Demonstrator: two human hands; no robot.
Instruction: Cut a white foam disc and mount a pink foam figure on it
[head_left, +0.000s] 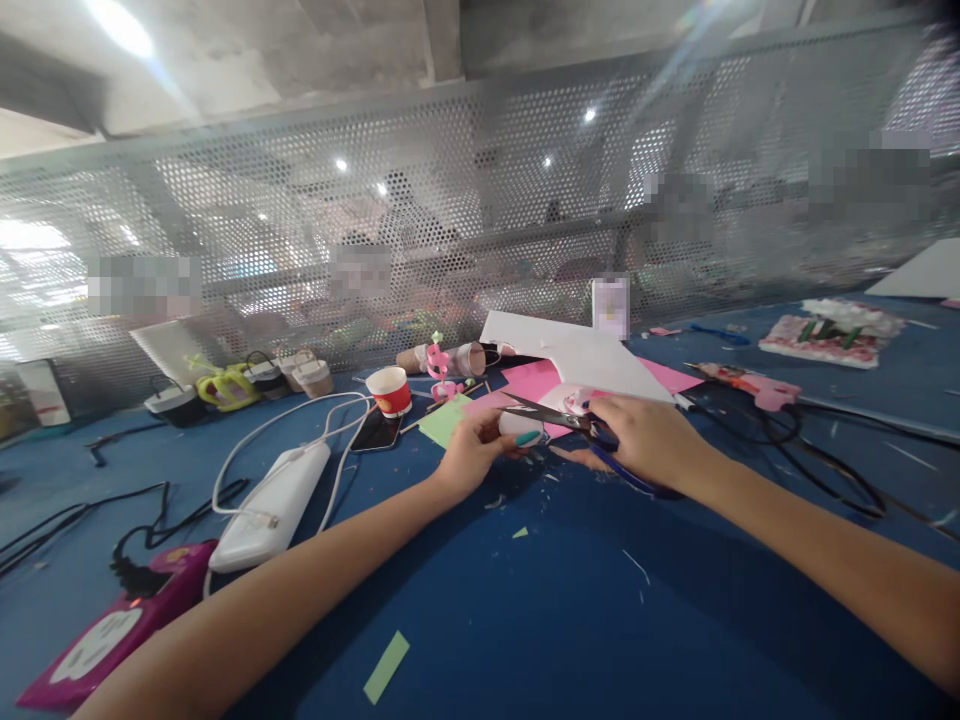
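Note:
My right hand [649,435] is closed around the blue handles of a pair of scissors [559,416], whose blades are parted and point left. My left hand [474,452] pinches a small white piece [519,427] with its fingertips, right at the scissor blades. Both hands work just above the blue table [525,610], in front of pink paper sheets [534,380] and a green paper sheet [444,420].
A white foam board [577,355] lies behind the pink sheets. A red paper cup [390,390], a phone [377,432], a white power bank [274,505] with cables and a pink box [112,630] sit to the left. A glue gun [750,385] and black cords lie to the right. A perforated metal screen [450,200] backs the table.

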